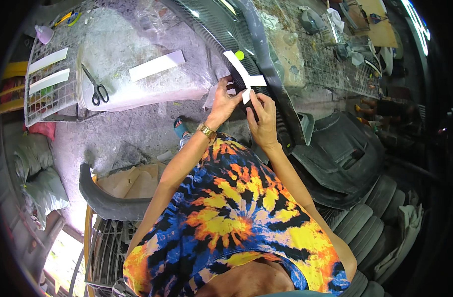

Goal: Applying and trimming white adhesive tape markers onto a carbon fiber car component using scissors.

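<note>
A long, black carbon-fibre-patterned panel [214,37] runs from the top of the view down to the right of my hands. Joined white strips [238,67] lie on it in a branching shape, their lower end between my hands. My left hand [225,105] is closed at the panel's near edge, its thumb against the strip's lower end; some of its fingers are hidden. From the right, my right hand [264,121] pinches the same end, fingertips pressed close together. A bright yellow-green round spot [239,55] shows on the panel beside the strips.
On the plastic-covered table [112,37] lie a loose white strip [157,65] and black-handled scissors [98,93]. Two more white strips [49,81] rest on the wire mesh at left. Dark moulded panels [340,153] stand at right, and a curved black part [115,209] sits lower left.
</note>
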The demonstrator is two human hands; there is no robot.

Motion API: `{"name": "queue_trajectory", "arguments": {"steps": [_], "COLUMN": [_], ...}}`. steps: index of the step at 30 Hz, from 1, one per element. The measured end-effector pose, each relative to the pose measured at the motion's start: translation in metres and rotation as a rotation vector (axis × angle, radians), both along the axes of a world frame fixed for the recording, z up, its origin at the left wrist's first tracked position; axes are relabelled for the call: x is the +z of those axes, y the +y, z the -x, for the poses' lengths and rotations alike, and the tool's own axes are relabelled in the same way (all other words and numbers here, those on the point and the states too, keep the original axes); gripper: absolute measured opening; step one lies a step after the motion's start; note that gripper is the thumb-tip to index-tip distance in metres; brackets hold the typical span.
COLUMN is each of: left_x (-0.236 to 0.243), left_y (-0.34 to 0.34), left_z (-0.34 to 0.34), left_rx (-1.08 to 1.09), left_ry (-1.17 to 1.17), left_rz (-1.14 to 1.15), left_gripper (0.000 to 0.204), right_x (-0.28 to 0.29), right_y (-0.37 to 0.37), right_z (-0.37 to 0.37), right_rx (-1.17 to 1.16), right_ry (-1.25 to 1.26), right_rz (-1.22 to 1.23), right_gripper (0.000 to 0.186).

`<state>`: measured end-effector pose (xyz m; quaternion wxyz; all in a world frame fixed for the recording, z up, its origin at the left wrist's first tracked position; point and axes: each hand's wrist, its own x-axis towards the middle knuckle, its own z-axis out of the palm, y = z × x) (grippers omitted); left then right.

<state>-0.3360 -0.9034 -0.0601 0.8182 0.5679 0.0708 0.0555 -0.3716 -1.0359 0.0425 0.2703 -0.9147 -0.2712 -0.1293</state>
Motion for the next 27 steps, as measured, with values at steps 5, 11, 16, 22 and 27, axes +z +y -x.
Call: {"name": "queue_trajectory", "arguments": {"steps": [5,11,16,22,27], "left_x": [0.014,0.018,0.013,0.017,0.015], "left_y": [0.0,0.0,-0.001,-0.003,-0.001], "left_z": [0.002,0.0,-0.002,-0.002,-0.001], "left_rx": [-0.037,-0.026,-0.005,-0.01,-0.007], "left_ry": [0.032,0.003,0.01,0.031,0.009], "left_rz": [0.06,0.075,0.051,0.05,0.039], "left_gripper": [0.072,0.07,0.062,0.059,0.062], "right_x": [0.002,0.011,0.017,0.02,0.028], "right_y": [-0.009,-0.006,-0.003,-0.007,-0.017], "right_z": [-0.004,-0.006,-0.008,-0.006,-0.009], "right_rx": [-0.011,-0.007,0.001,-0.001,-0.002], "right_ry": [0.057,0.055,0.012,-0.06,0.223], "right_rz": [-0.067,-0.032,0.068,0.212,-0.158], "right_gripper": [0.052,0.052,0.054,0.057,0.05]}}
